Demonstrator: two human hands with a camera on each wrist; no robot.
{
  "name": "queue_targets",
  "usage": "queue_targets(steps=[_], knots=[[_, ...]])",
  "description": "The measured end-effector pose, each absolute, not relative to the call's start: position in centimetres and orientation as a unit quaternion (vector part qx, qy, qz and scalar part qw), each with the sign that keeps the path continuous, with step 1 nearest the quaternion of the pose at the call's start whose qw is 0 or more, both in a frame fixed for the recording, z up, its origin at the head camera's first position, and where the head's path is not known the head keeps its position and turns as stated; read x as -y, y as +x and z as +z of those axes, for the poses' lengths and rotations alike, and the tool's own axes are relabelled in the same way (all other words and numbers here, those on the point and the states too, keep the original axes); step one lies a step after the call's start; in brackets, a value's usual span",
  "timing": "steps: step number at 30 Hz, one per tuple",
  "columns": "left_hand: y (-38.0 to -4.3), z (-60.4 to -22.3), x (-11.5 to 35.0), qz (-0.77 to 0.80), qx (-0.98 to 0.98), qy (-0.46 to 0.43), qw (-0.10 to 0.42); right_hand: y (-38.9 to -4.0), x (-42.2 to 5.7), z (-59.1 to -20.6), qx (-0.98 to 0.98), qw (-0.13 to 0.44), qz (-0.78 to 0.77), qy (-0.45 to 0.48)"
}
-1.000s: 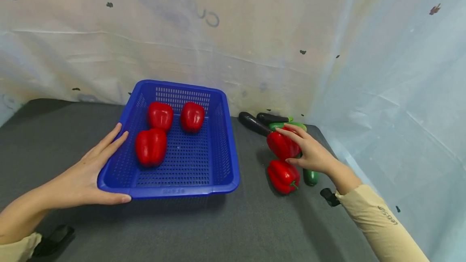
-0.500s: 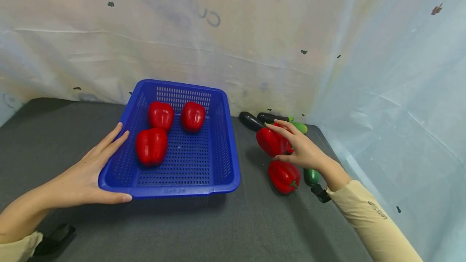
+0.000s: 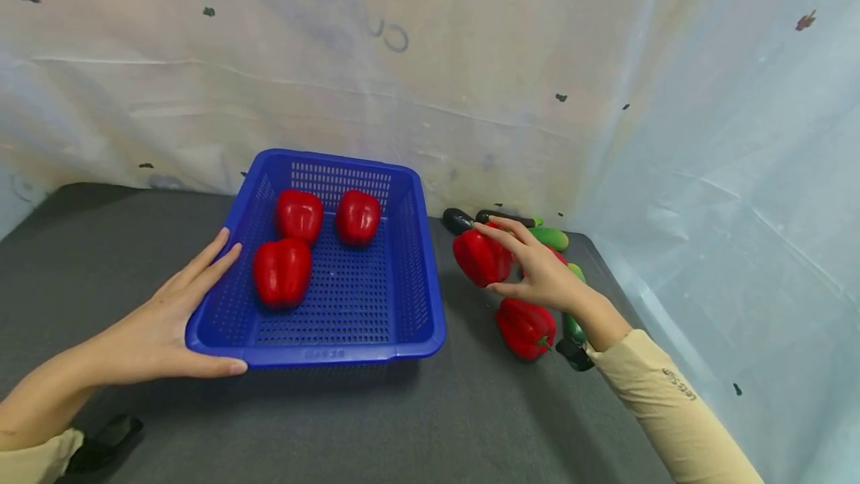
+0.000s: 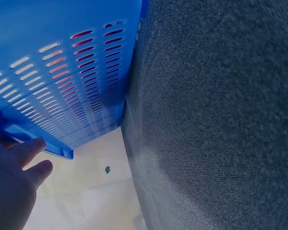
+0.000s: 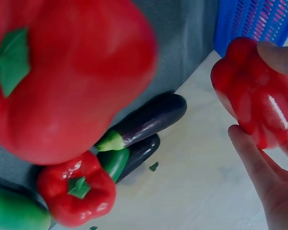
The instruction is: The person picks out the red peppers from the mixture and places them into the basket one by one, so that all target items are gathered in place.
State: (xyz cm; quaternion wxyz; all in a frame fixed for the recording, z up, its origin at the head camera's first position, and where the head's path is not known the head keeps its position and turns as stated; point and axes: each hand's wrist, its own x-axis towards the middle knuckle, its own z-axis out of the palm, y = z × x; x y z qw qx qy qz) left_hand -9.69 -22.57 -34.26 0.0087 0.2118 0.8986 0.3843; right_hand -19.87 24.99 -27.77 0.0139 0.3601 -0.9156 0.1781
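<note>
A red bell pepper [image 3: 481,257] is pinched between the thumb and fingers of my right hand [image 3: 543,267], raised to the right of the blue plastic basket [image 3: 396,350]. In the right wrist view the held bell pepper [image 5: 254,93] shows its lobed bottom, with the thumb on one side and fingers on the other. My left hand [image 3: 171,320] spans the basket's near left corner, straight fingers along the left rim and thumb at the front rim. Three red bell peppers [image 3: 282,272] lie inside the basket. Another red bell pepper [image 3: 526,329] lies below my right hand.
Behind my right hand lie dark eggplants [image 3: 457,221] and a green cucumber-like vegetable [image 3: 551,237]. A further red bell pepper [image 5: 77,189] sits beside them, partly hidden in the head view. Pale plastic sheeting [image 3: 470,81] rises behind the dark grey tabletop [image 3: 403,432].
My right hand has carried the red bell pepper leftward toward the basket, uncovering the vegetables behind it. My left hand and the basket have stayed in place.
</note>
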Motion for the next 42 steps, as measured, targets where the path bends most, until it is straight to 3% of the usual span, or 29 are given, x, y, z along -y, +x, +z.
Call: queue_targets(steps=[42], knots=[[-9.6,-34.2,22.4,0.380,-0.900,0.212,0.001,-20.8,-18.0,-24.1,0.902,0.082,0.212,0.368]])
